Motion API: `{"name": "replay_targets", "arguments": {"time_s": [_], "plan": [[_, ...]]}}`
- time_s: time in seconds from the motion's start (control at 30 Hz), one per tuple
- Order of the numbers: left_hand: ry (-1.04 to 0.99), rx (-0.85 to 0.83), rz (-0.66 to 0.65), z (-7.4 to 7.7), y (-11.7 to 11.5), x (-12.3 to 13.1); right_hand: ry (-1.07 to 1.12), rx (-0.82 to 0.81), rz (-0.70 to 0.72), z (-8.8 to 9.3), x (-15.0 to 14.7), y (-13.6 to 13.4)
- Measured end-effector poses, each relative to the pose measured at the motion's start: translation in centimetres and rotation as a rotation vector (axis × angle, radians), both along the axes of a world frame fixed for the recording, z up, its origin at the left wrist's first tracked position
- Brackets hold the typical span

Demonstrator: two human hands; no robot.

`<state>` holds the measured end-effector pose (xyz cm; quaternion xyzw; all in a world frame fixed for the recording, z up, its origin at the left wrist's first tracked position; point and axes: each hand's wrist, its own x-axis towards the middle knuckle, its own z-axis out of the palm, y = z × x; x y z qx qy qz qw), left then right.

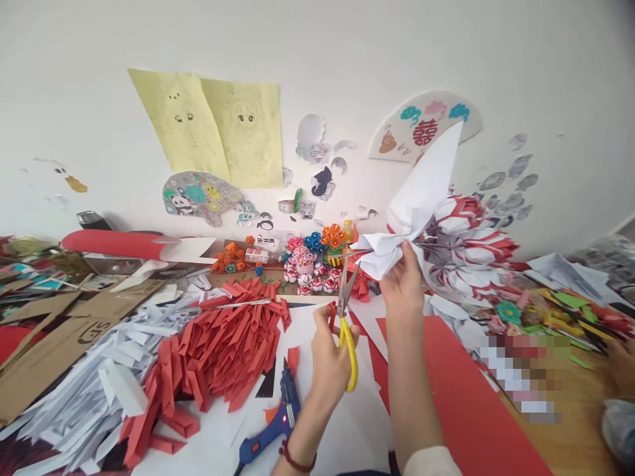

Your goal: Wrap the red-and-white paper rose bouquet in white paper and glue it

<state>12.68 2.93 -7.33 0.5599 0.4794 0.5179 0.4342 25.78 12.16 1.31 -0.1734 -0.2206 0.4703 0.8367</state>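
My left hand (333,354) grips scissors (348,330) with one yellow and one red handle. Their blades are apart, pointing up just below the gathered end of a white paper wrapping (419,192). My right hand (404,277) is closed around that gathered paper. Beyond it, to the right, spread several red-and-white paper flowers (461,244) that appear to be in the same bundle; thin stems stick out to the left. Whether the blades touch the paper or stems, I cannot tell.
A blue glue gun (278,423) with a lit light lies front left. Piles of folded red strips (233,337) and white strips (99,383) fill the left. Red card (476,396) lies right. Small flower pots (335,258) stand by the wall. Another person's hand (622,363) is far right.
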Motion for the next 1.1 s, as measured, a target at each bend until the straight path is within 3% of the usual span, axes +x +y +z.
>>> {"name": "replay_targets", "arguments": {"time_s": [0.27,0.47,0.6,0.9,1.1], "plan": [[-0.054,0.070,0.062,0.3,1.8,0.0,-0.032,-0.054,-0.053,-1.8,-1.6,1.0],[0.013,0.054,0.087,0.1,2.2,-0.7,-0.050,-0.039,-0.132,-1.5,-2.2,1.0],[-0.073,0.052,0.051,0.1,2.1,-0.9,-0.064,-0.010,-0.138,-1.2,-2.9,0.9],[-0.207,-0.015,-0.024,2.5,2.2,-2.6,-0.113,0.007,-0.197,-1.5,-3.8,1.3],[-0.185,0.063,-0.036,1.1,2.3,-2.2,-0.115,0.017,-0.160,-1.3,-4.5,1.1]]}}
